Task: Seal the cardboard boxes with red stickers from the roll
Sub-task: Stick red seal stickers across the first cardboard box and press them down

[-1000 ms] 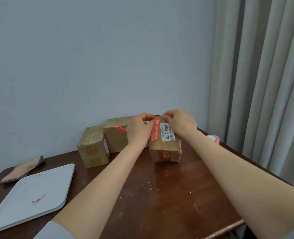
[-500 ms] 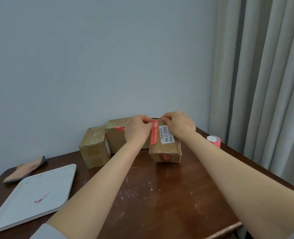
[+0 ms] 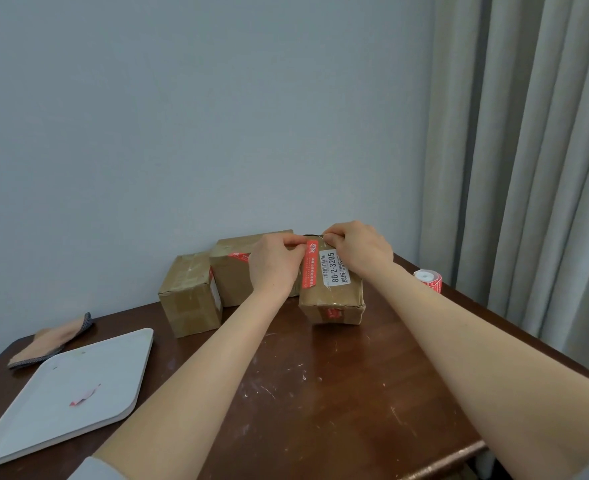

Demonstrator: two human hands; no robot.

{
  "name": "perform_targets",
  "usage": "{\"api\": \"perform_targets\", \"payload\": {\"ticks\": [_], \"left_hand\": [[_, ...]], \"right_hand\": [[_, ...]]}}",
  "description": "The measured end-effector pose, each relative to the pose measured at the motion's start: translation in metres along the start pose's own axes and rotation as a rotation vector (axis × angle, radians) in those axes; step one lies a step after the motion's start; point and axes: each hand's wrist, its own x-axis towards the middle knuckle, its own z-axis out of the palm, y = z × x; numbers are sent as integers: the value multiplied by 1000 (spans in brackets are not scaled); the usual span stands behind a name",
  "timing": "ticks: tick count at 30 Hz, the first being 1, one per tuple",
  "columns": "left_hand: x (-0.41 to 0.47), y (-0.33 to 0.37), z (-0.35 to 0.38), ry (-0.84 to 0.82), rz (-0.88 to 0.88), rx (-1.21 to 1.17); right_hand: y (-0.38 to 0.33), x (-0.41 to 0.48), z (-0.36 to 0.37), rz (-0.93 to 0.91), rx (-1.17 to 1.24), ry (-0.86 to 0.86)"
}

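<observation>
Three cardboard boxes stand at the back of the brown table. On the right box (image 3: 334,299), a long red sticker (image 3: 309,265) lies across the top beside a white label. My left hand (image 3: 274,265) and my right hand (image 3: 360,251) both pinch and press at the far end of this sticker on the box top. A small red sticker shows on that box's front face. The middle box (image 3: 232,271) carries a red sticker too; the left box (image 3: 191,296) is partly hidden by nothing. The sticker roll (image 3: 428,279) stands to the right, near the curtain.
A white tray (image 3: 44,410) with a scrap of red backing (image 3: 84,395) lies at the front left. A folded cloth pad (image 3: 52,341) rests behind it. The table edge (image 3: 459,455) runs along the right front. Grey curtains hang at the right.
The view has shifted slightly. Both hands stay at the far end of the red sticker on the right box, pressing it down; the boxes and roll have not moved.
</observation>
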Motion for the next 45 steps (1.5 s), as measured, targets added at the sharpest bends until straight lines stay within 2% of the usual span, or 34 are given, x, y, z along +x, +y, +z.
{"api": "perform_targets", "payload": {"ticks": [10, 19, 27, 31, 37, 45], "left_hand": [[5, 3, -3, -59, -122, -54], [2, 5, -5, -122, -206, -281], [-7, 1, 0, -37, 23, -52], [-2, 5, 1, -38, -30, -25], [10, 11, -2, -125, -132, -6], [13, 11, 1, -167, -129, 2]], "right_hand": [[1, 1, 2, -9, -3, -6], [4, 0, 0, -12, 2, -4], [6, 1, -1, 5, 16, -7], [7, 1, -1, 7, 17, -9], [7, 1, 0, -11, 12, -4], [8, 1, -2, -9, 15, -11]]}}
